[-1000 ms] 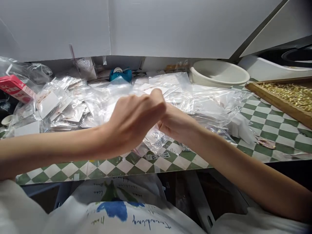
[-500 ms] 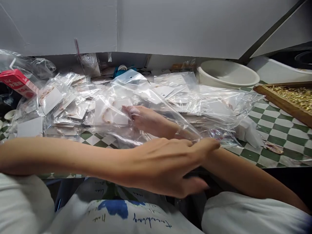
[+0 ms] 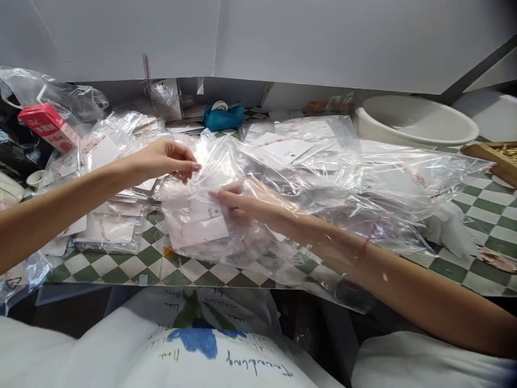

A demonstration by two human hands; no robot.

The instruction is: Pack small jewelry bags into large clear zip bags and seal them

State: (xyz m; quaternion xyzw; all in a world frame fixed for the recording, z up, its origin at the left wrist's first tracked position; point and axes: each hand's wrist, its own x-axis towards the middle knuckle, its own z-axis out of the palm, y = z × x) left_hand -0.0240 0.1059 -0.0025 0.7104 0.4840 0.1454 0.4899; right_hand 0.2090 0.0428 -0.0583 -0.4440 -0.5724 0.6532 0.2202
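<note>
My right hand (image 3: 242, 203) is pushed deep inside a large clear plastic bag (image 3: 331, 183) that lies across the green-and-white checked table (image 3: 194, 269). Its fingers are pressed on white cards (image 3: 197, 218) within the bag. My left hand (image 3: 167, 159) is outside the bag at its closed far end, fingers pinching the plastic there. Stacks of small clear packets with white cards (image 3: 109, 226) lie to the left of both hands.
A cream bowl (image 3: 416, 126) stands at the back right, beside a wooden tray (image 3: 495, 161) of gold bits. A teal tape dispenser (image 3: 223, 116) sits by the back wall, a red carton (image 3: 48, 126) at far left. A crumpled white tissue (image 3: 448, 226) lies right.
My left hand moved from my right forearm up and left to the bag's far end. My right hand stayed inside the bag, which slid toward me. The camera panned left.
</note>
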